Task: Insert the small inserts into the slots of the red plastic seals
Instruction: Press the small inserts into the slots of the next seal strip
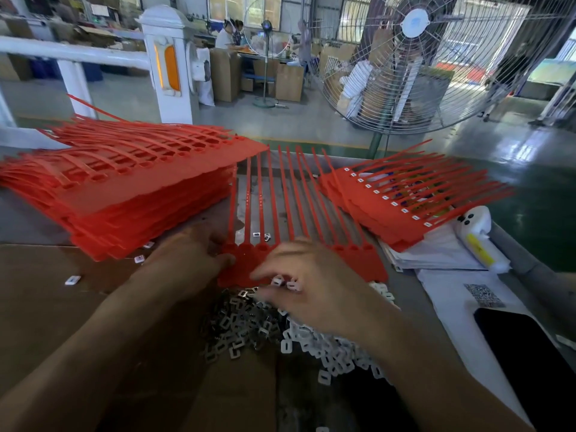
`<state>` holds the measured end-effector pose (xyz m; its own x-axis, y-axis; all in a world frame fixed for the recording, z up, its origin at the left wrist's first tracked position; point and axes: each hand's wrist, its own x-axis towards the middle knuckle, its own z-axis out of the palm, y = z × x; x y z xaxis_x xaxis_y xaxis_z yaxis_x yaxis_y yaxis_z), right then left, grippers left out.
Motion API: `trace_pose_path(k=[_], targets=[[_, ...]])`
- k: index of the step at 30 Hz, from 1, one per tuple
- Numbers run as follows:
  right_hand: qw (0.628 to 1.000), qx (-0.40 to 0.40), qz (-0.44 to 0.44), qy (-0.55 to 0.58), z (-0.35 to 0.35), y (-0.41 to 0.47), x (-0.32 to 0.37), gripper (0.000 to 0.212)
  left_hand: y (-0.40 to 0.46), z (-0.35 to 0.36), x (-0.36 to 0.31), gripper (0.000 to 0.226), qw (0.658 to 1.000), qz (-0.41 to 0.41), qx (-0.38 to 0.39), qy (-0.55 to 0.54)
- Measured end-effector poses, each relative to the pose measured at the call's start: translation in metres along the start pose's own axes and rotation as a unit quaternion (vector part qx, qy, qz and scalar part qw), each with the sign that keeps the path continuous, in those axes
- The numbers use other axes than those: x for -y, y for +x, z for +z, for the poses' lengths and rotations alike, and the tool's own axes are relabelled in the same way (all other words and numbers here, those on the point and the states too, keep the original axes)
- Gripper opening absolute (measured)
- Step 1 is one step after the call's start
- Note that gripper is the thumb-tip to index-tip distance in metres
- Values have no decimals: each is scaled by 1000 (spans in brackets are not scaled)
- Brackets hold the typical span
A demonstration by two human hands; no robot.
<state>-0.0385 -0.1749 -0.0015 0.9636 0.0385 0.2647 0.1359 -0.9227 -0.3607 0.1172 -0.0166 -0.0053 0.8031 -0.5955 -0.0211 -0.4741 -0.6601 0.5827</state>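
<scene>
Two hands at one flat red plastic sheet of joined seals (355, 263), lying on the bench in front of me.

My left hand (190, 257) rests on the sheet's left end, fingers curled onto its edge. My right hand (314, 282) is blurred over the sheet's near edge, fingers bent and pinching small white plastic inserts (285, 283). Just below lie a heap of small metal clips (237, 328) and a heap of white inserts (336, 353). A tall stack of red seal sheets (124, 188) sits left, a fitted stack (399, 207) right.
</scene>
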Motion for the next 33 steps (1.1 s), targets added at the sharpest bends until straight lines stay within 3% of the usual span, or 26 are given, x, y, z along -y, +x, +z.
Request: trace_pose_path(k=[2, 4, 11, 19, 28, 33], targets=[[998, 45, -25, -46, 10, 4, 4, 45, 1, 0, 0, 15, 1000, -4, -7, 11], [995, 65, -28, -64, 16, 5, 6, 47, 1, 1, 1, 16, 1000, -7, -10, 10], [999, 43, -21, -27, 18, 4, 10, 18, 4, 2, 4, 18, 1000, -5, -12, 12], [1000, 15, -1, -2, 17, 5, 14, 4, 3, 3, 5, 26, 1000, -3, -17, 19], [990, 42, 78, 107, 7, 15, 14, 5, 5, 2, 6, 24, 1000, 9, -26, 3], [975, -5, 106, 195, 12, 17, 13, 8, 7, 3, 7, 16, 995, 18, -94, -27]])
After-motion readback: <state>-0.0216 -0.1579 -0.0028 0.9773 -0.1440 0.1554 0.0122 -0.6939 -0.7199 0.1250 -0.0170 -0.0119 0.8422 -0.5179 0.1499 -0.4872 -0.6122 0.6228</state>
